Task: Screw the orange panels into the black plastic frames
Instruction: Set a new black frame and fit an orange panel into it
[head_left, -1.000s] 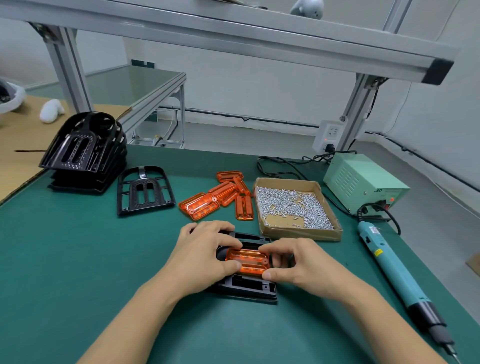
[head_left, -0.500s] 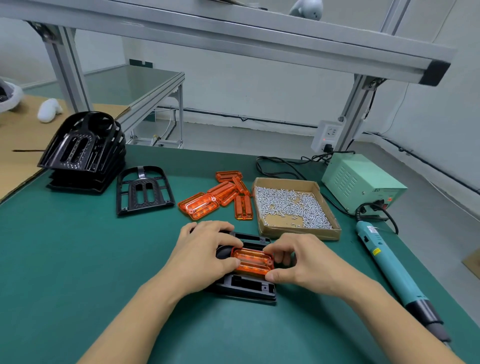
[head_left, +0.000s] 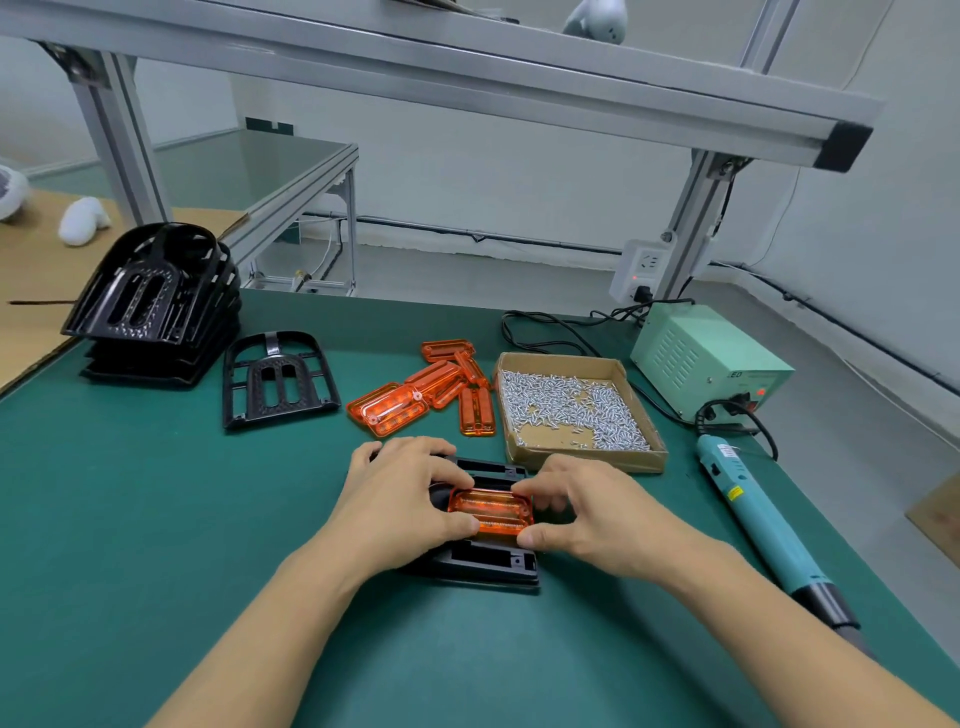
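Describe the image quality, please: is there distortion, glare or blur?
Head view: wide-angle bending bows the aluminium overhead beam; soft even light, faint shadows; bright sheen on the translucent orange panel between both hands; the pile of small silver screws stays sharp.

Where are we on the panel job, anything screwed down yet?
Not that I can see. Both the left hand and right hand are seating one orange panel on a black frame. The electric screwdriver lies untouched beside the screw box. Left: driving screws, then the loose panels, single frame and frame stack.
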